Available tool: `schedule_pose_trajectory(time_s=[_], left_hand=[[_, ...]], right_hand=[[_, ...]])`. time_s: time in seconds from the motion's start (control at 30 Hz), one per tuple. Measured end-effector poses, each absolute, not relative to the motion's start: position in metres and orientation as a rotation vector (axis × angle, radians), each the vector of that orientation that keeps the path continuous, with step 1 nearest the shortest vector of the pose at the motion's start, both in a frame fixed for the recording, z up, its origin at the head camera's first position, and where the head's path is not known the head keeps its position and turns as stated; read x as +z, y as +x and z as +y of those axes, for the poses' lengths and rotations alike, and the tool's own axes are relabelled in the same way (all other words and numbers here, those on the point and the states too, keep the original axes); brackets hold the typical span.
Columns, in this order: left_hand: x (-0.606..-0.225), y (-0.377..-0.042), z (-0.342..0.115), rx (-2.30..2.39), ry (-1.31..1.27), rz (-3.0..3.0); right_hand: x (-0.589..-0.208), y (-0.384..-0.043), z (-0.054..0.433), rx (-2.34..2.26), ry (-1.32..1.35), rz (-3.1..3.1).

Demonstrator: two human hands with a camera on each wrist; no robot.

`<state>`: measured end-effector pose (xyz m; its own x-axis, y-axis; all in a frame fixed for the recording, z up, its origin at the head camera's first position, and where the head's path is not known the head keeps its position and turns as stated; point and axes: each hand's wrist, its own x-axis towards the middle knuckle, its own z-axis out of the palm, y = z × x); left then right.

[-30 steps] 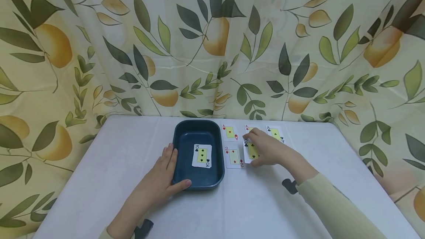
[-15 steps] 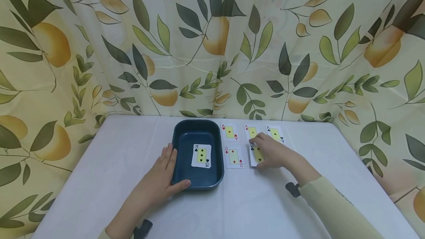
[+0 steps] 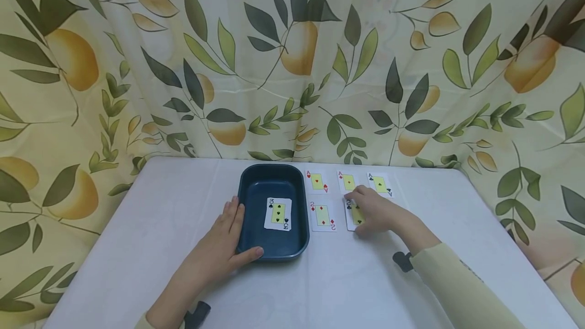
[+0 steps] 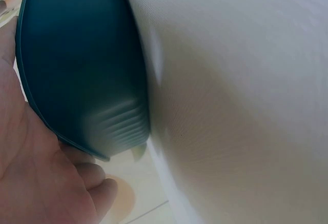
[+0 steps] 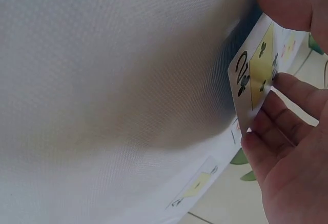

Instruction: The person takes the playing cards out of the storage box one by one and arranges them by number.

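Note:
A dark blue rectangular tray (image 3: 274,243) stands on the white cloth, with a three of spades (image 3: 278,214) face up on top of what looks like a small stack inside. My left hand (image 3: 219,245) rests along its left side, fingers fairly straight, thumb at the near left corner. Right of the tray, my right hand (image 3: 379,212) holds a two of clubs (image 5: 255,73) by its edges between thumb and fingers, low over the cloth. In the head view the hand covers part of that card. Beside it lies a two of diamonds (image 3: 322,216).
A far row of face-up cards holds an ace of hearts (image 3: 316,182), an ace of diamonds (image 3: 349,182) and an ace of clubs (image 3: 379,185). Behind the table (image 3: 183,192) hangs a curtain (image 3: 274,116) printed with leaves and fruit.
My right hand has moved a little to the right and down with the two of clubs, away from the two of diamonds. My left hand and the tray have stayed put.

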<state>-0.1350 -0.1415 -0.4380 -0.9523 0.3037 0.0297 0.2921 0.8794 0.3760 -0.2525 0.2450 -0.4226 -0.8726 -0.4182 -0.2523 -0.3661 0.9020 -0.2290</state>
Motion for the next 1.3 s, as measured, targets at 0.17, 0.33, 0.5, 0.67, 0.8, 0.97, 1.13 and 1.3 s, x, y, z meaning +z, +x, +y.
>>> schedule_pose_trajectory(time_s=[0.17, 0.33, 0.5, 0.67, 0.8, 0.97, 1.13, 1.3], left_hand=[[-0.437, -0.135, -0.142, 0.592, 0.489, 3.023], [-0.436, -0.134, -0.143, 0.589, 0.489, 3.028], [-0.435, -0.134, -0.143, 0.589, 0.48, 3.021], [-0.435, -0.134, -0.143, 0.585, 0.481, 3.026], [-0.435, -0.135, -0.143, 0.591, 0.496, 3.034], [-0.435, -0.134, -0.142, 0.595, 0.495, 3.033], [-0.436, -0.135, -0.142, 0.594, 0.486, 3.026], [-0.438, -0.135, -0.143, 0.603, 0.493, 3.021]], right_hand=[[-0.424, -0.253, 0.245, -0.239, -0.594, 2.77], [-0.424, -0.253, 0.245, -0.215, -0.621, 2.778], [-0.419, -0.252, 0.242, -0.24, -0.667, 2.8], [-0.404, -0.247, 0.229, -0.307, -0.695, 2.814], [-0.39, -0.24, 0.212, -0.341, -0.725, 2.805], [-0.376, -0.234, 0.19, -0.373, -0.817, 2.808], [-0.367, -0.231, 0.168, -0.395, -0.916, 2.803], [-0.365, -0.229, 0.148, -0.39, -0.967, 2.771]])
